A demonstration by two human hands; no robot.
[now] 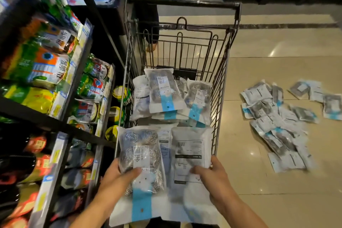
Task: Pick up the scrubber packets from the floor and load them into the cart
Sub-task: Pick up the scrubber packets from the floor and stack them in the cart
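Glossy beige tile floor [249, 181] at right; both hands, left [118, 177] and right [212, 174], grip crinkly plastic scrubber packets [140, 153] over the wire cart [222, 72].

Clear scrubber packets [277, 116] strewn on floor, others in cart [220, 72]

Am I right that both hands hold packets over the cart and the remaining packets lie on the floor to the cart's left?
Not quite: the head view shows the loose packets on the floor to the right of the cart; shelves stand on its left. The left hand and right hand do hold packets over it.
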